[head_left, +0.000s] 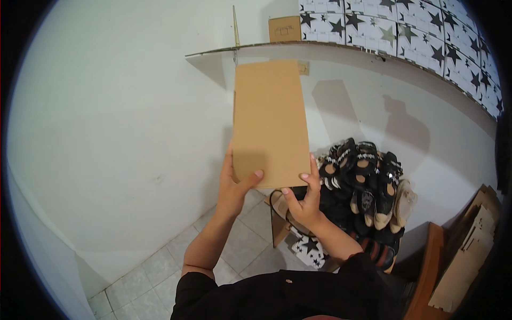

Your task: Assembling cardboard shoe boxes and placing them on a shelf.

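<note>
1. Brown rectangular cardboard piece [272, 117]: held up, seen below the left end of the wall shelf [336, 44].
2. Left hand [234, 184] and right hand [306, 202] grip its lower corners.
3. Likely light, stiff, creasable; hold by edges.

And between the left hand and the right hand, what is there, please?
The lower part of the brown cardboard is between the left hand and the right hand; the left thumb overlaps its face. The head view shows this.
</note>
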Demonstrator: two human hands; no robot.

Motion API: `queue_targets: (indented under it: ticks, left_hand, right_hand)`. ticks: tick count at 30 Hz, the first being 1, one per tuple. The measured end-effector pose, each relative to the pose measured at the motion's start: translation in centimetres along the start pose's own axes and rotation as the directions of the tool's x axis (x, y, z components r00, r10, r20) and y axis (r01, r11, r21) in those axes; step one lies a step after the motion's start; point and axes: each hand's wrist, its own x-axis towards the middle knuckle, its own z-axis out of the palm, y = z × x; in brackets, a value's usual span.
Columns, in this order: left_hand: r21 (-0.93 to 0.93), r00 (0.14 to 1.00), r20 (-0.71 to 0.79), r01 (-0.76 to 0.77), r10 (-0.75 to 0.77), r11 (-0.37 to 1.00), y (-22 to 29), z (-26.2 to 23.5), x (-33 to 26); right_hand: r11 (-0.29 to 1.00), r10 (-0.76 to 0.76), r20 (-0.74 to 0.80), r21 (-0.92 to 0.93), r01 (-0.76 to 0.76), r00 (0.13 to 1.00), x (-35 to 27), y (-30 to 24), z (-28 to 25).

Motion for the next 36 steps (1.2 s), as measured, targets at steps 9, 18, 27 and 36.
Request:
queue_targets:
  ticks: [9,18,27,36]
  left_hand:
    - [-0.163,0.980,0.011,-0.192,0.196,0.968,5.1,-1.4,12.8]
    - [-0.117,0.971,-0.068,-0.238,0.231,0.964,5.5,-2.4,23.6]
    - [-0.149,0.935,-0.045,-0.354,0.352,0.923,4.0,-3.6,33.6]
    - [-0.123,0.793,0.039,-0.600,0.608,0.791,-0.9,-3.9,41.9]
  right_hand:
    - [0.947,-0.287,0.109,-0.121,0.299,0.952,16.3,4.3,2.4]
    - [0.658,-0.435,0.248,-0.568,0.494,0.866,25.5,11.0,4.3]
    - [0.378,-0.590,0.260,-0.748,0.546,0.764,32.1,14.2,5.7]
    - [0.315,-0.475,0.311,-0.814,0.489,0.824,37.8,13.5,6.4]
